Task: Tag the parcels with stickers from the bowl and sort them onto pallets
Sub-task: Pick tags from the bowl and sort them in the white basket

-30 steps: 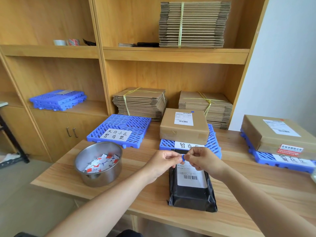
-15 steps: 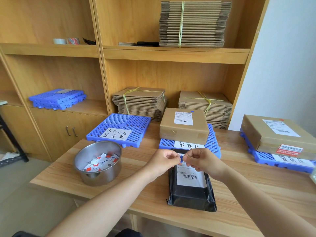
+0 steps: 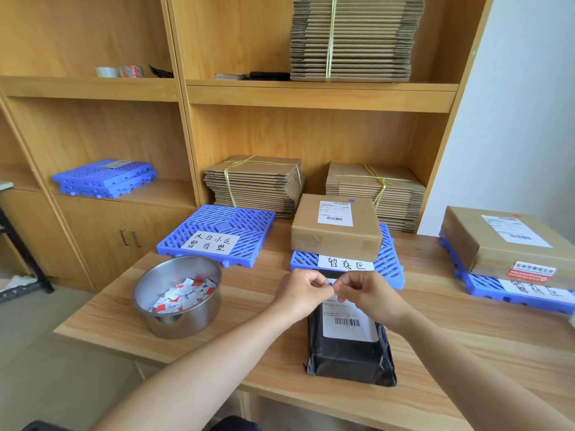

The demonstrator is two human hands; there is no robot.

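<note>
A black plastic parcel (image 3: 350, 356) with a white label lies flat on the table in front of me. Just above its far end, my left hand (image 3: 300, 293) and my right hand (image 3: 368, 295) meet, both pinching a small blue sticker (image 3: 330, 284) between fingertips. A steel bowl (image 3: 177, 318) of red, blue and white stickers stands to the left. Three blue pallets lie behind: the left pallet (image 3: 217, 234) bare except for its paper sign, the middle pallet (image 3: 389, 265) carrying a brown box (image 3: 337, 228), the right pallet (image 3: 485, 284) carrying a larger brown box (image 3: 504, 244).
Bundles of flat cardboard (image 3: 255, 185) tied with yellow string sit on the shelf behind the pallets and on the shelf above. Spare blue pallets (image 3: 105, 178) lie on the left shelf. The table's front edge (image 3: 280, 396) runs just below the parcel.
Both hands have stayed together over the parcel, working the sticker with small finger movements. The view shifted slightly; nothing else moved.
</note>
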